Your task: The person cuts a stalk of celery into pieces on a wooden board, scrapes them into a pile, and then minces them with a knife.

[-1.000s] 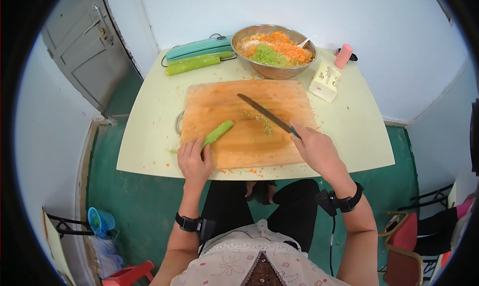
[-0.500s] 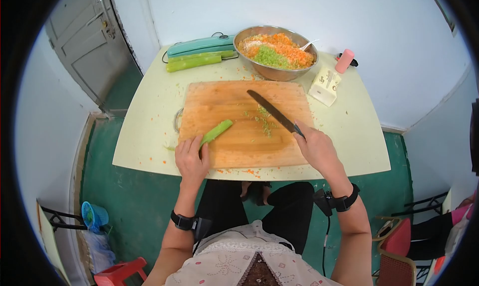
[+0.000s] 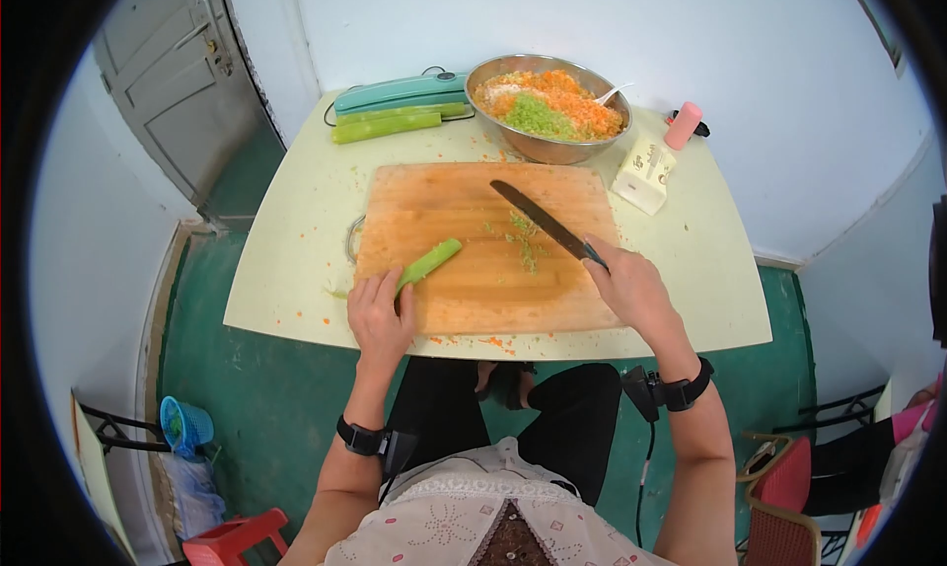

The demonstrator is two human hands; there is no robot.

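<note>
My left hand [image 3: 381, 309] is closed around the lower end of a green stalk, which looks like celery [image 3: 432, 260], at the left front of the wooden cutting board [image 3: 444, 196]. The stalk's free end points up and to the right across the board. In my right hand [image 3: 631, 288] is the handle of a long, dark-bladed knife [image 3: 539, 217]. Its blade slants up and left above the board, apart from the stalk. Small chopped green bits [image 3: 523, 238] lie beside the blade.
A steel bowl [image 3: 552, 150] of chopped orange, green and pale food, with a white spoon [image 3: 614, 92], stands behind the board. More green stalks [image 3: 390, 126] lie by a teal appliance [image 3: 395, 91] at back left. At right are a tissue pack [image 3: 643, 176] and a pink cylinder [image 3: 683, 126].
Both hands keep their holds on the stalk and the knife. The whole view has shifted very slightly; little else differs.
</note>
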